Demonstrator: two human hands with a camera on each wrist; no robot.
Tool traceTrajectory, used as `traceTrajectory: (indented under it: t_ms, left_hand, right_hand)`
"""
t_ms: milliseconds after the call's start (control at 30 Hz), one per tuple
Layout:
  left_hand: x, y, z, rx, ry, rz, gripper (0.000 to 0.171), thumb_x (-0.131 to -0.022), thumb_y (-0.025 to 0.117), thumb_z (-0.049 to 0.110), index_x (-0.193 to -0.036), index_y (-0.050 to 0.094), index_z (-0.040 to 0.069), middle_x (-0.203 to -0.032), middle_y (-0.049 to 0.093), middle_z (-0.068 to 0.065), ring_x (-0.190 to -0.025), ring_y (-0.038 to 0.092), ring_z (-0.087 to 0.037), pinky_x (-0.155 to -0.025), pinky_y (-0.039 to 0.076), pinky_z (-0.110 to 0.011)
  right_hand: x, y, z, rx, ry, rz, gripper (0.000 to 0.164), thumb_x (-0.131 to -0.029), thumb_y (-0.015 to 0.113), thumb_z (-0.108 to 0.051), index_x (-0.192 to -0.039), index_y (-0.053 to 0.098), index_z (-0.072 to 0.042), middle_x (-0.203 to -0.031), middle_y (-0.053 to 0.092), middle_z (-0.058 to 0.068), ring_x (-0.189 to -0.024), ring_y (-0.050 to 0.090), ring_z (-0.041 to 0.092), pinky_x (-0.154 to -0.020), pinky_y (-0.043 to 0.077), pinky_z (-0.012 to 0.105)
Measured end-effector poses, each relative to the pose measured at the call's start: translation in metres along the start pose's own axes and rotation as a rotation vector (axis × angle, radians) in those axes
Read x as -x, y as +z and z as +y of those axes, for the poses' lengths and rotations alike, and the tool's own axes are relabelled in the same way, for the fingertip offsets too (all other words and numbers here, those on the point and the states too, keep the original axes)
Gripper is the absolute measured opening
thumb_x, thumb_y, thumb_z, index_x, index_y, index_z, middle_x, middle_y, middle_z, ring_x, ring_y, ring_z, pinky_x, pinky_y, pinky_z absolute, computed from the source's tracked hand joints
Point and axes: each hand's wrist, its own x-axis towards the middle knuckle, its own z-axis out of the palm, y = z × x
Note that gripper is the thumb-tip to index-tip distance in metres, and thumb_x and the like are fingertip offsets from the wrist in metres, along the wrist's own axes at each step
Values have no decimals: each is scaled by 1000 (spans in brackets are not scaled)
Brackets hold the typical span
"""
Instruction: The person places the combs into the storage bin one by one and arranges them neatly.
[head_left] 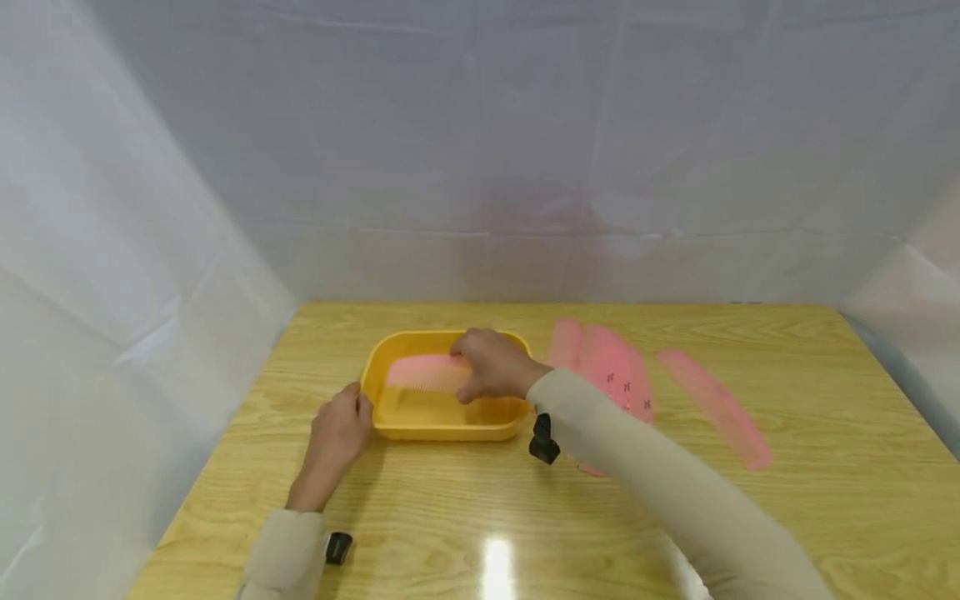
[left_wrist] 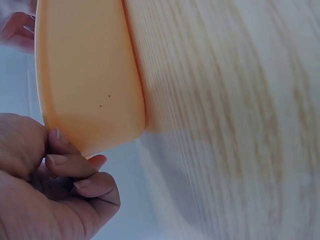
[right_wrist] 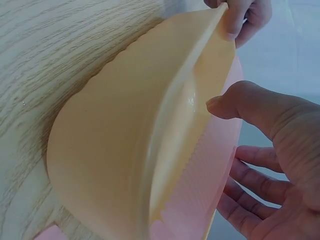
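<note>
A yellow plastic basket (head_left: pixel 450 433) stands on the table, and my left hand (head_left: pixel 341 425) pinches its left rim. In the left wrist view, the thumb and curled fingers (left_wrist: pixel 75 167) meet at the basket's corner. A translucent pink comb (head_left: pixel 426 372) lies inside along the far wall, its teeth facing me. My right hand (head_left: pixel 495 367) is over the basket's right half, thumb and fingers spread apart. Seen from the right wrist, those fingertips (right_wrist: pixel 240 172) are right at the comb's back edge, while the thumb stands away from them.
Several pink combs (head_left: pixel 611 367) lie bunched right of the basket, partly hidden by my right sleeve (head_left: pixel 600 433). Farther right, a single pink comb (head_left: pixel 716 408) lies slanted on the wooden table (head_left: pixel 840 417). White sheeting (head_left: pixel 480 167) hangs behind and at both sides.
</note>
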Motion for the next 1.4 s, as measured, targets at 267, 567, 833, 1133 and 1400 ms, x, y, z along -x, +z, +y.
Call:
traceTrajectory:
  t_ms: [267, 567, 833, 1133, 1400]
  left_hand:
    - [0, 0, 0, 2, -8, -26, 21, -103, 39, 10, -88, 51, 2, -65, 41, -6, -57, 41, -21, -52, 34, -34]
    - [1, -1, 0, 7, -7, -26, 22, -102, 39, 9, -83, 48, 4, -65, 40, -6, -57, 41, -21, -52, 34, -34]
    - [2, -2, 0, 14, -16, -35, 21, -102, 38, 9, -84, 48, 5, -64, 41, -6, -56, 41, -20, -52, 35, -34]
    - [1, -1, 0, 19, -12, -29, 22, -102, 38, 9, -82, 46, 6, -65, 41, -7, -57, 41, -21, -53, 35, -34]
    - [1, -2, 0, 22, -7, -32, 23, -103, 38, 9, -82, 46, 6, -65, 41, -6, -56, 41, -20, -52, 35, -34]
  right_hand:
    - [-6, 10, -1, 7, 12, -42, 60, -78, 84, -15, -131, 62, 3, -133, 62, 15, -125, 56, 31, -103, 46, 40]
    - [-11, 25, 1, 32, 9, -66, 57, -76, 87, -15, -125, 65, 3, -128, 64, 14, -120, 58, 29, -102, 46, 37]
    - [-14, 38, 4, 65, 22, -96, 25, -75, 83, -12, -83, 60, -9, -83, 51, 2, -80, 42, 18, -65, 34, 32]
    - [-12, 42, 5, 84, 28, -108, 23, -80, 77, -11, -79, 54, -12, -80, 43, 1, -78, 39, 17, -61, 31, 31]
    - [-11, 43, 6, 70, 41, -103, 24, -79, 76, -10, -75, 53, -13, -80, 45, 1, -78, 40, 17, -61, 32, 31]
